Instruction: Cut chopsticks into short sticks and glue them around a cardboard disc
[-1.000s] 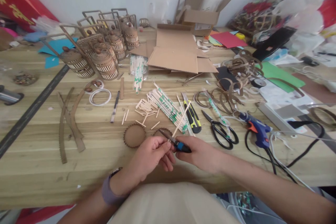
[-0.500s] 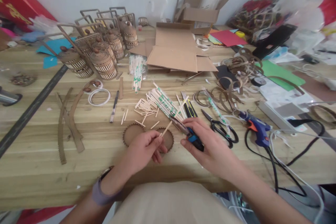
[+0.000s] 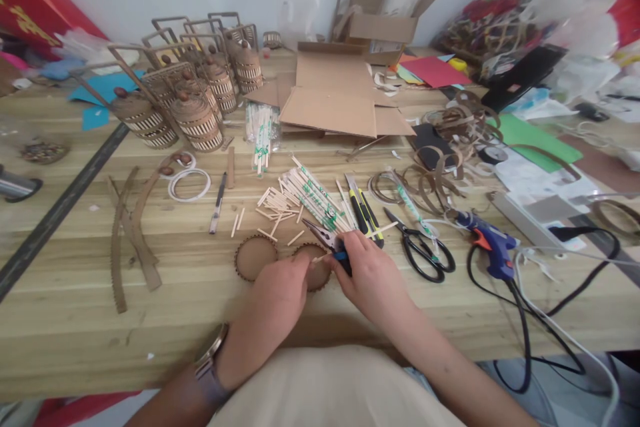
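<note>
My right hand (image 3: 373, 277) is closed round blue-handled pliers (image 3: 326, 240), whose jaws point up and left over the table. My left hand (image 3: 277, 293) rests low on the table with fingers curled against a small wooden stick piece (image 3: 319, 258). That piece lies on the right of two toothed cardboard discs (image 3: 314, 265); the other disc (image 3: 255, 257) lies just left of my fingers. A heap of cut wooden sticks (image 3: 277, 205) and wrapped chopsticks (image 3: 315, 199) lies just beyond the hands.
A yellow utility knife (image 3: 365, 211), black scissors (image 3: 423, 250) and a blue glue gun (image 3: 487, 243) with cable lie to the right. Cardboard strips (image 3: 127, 233), a tape ring (image 3: 190, 184) and woven basket models (image 3: 193, 117) are at the left. Flattened cardboard boxes (image 3: 335, 103) lie behind.
Both hands dropped from above the table edge onto the right disc. The long stick in my left hand is now only a short piece, and the pliers moved forward with their jaws out.
</note>
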Demonstrator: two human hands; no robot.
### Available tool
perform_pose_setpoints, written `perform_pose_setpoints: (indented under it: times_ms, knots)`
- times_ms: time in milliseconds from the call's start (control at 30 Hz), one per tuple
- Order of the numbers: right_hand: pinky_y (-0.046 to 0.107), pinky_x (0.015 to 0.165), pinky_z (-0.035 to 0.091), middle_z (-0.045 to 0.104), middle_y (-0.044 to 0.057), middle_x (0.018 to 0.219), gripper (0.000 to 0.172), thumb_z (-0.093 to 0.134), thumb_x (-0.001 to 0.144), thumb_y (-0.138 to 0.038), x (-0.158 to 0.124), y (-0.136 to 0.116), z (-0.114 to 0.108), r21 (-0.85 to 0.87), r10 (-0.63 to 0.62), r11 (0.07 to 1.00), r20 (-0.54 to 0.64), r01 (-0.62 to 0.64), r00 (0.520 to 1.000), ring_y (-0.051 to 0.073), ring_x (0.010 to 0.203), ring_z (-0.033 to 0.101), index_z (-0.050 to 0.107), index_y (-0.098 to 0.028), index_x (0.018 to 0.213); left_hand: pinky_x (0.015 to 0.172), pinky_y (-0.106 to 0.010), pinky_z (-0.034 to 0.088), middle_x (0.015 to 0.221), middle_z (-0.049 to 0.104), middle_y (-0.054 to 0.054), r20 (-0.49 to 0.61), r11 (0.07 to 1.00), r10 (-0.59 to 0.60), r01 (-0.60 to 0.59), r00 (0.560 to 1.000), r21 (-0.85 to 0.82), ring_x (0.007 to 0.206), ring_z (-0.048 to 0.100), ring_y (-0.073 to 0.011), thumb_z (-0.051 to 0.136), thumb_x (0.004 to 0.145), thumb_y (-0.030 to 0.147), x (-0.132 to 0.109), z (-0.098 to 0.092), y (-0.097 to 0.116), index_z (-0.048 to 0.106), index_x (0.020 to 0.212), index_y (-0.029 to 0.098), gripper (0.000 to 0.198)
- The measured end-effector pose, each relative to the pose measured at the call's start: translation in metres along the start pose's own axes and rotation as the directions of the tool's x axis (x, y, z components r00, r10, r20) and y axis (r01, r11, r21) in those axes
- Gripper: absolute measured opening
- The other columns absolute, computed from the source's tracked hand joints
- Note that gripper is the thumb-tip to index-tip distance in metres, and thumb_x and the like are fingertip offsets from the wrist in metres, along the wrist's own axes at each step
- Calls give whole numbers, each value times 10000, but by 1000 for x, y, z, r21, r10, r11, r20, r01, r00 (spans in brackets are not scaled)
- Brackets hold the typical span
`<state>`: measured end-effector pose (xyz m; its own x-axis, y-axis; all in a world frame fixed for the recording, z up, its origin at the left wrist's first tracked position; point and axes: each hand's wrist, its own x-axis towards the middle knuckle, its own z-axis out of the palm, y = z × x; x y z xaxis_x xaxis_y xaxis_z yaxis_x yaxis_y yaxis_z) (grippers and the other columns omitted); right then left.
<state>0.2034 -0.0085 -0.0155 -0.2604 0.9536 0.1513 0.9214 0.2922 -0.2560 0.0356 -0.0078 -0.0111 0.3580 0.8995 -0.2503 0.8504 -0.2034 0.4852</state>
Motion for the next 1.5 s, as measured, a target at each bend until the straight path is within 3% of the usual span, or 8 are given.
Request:
perform_pose_setpoints:
  times_ms: [500, 633, 733, 867, 1033, 1100, 1267, 1500]
  knots:
    - [334, 619, 386, 624, 124, 890, 44, 516, 881, -205, 10, -17, 0, -113, 119, 988, 121, -106, 985, 277, 782, 607, 515, -166, 901, 616, -339, 416, 785, 690, -175, -4, 990, -90, 90, 996, 110, 702, 672, -290, 323, 928, 180, 1, -2, 7, 639, 885, 148, 320]
    - [337, 639, 385, 622, 129, 888, 72, 504, 898, -235, 13, -19, 0, -125, 117, 987, 100, -104, 988, 280, 787, 605, 517, -167, 880, 579, -335, 393, 734, 684, -167, -56, 996, -79, 81, 995, 46, 651, 660, -285, 358, 920, 203, 5, 0, 3, 621, 832, 154, 282]
    - [299, 618, 376, 612, 83, 844, 79, 532, 884, -241, 16, -5, -8, 68, 98, 992, 160, -110, 982, 230, 746, 583, 492, -187, 843, 623, -321, 410, 719, 678, -113, -28, 991, 16, -20, 999, -133, 682, 649, -246, 387, 921, 225, 3, -11, -7, 599, 774, 182, 262]
    - [246, 582, 376, 561, -9, 710, 197, 542, 885, -345, 18, 20, -27, 484, -79, 869, 331, -97, 940, 148, 633, 515, 465, -208, 766, 565, -247, 447, 680, 658, -31, 270, 728, 210, 34, 940, -685, 561, 599, -143, 431, 924, 428, -3, -29, -19, 556, 729, 193, 330]
    - [258, 633, 412, 610, 16, 783, 111, 521, 886, -295, 15, 19, -41, 533, -131, 844, 316, -62, 940, 151, 689, 541, 526, -197, 833, 571, -250, 479, 720, 696, -46, 285, 388, 8, 260, 958, -884, 594, 647, -148, 598, 779, 588, 3, -23, -18, 560, 776, 168, 421]
    - [266, 652, 428, 637, 32, 828, 41, 519, 867, -230, 14, 12, -41, 522, -152, 852, 325, -43, 933, 162, 724, 568, 536, -196, 882, 601, -262, 491, 754, 702, -55, 320, 354, 9, 297, 947, -887, 649, 668, -164, 629, 743, 610, 8, -16, -14, 597, 793, 156, 457]
    - [303, 752, 467, 671, 77, 1016, 283, 525, 793, -114, 17, 4, -39, 533, -169, 845, 335, -39, 927, 203, 889, 633, 504, -190, 1065, 633, -272, 499, 736, 700, -51, 353, 365, 64, 307, 933, -879, 661, 668, -164, 639, 712, 649, 12, -9, -8, 644, 792, 152, 503]
    - [285, 779, 476, 680, 51, 1046, 315, 528, 814, -118, 20, 4, -33, 584, -200, 812, 298, -12, 933, 189, 928, 647, 511, -210, 1115, 625, -280, 509, 719, 704, -53, 367, 359, 106, 308, 924, -881, 658, 682, -173, 640, 734, 617, 11, -8, -7, 622, 763, 156, 463]
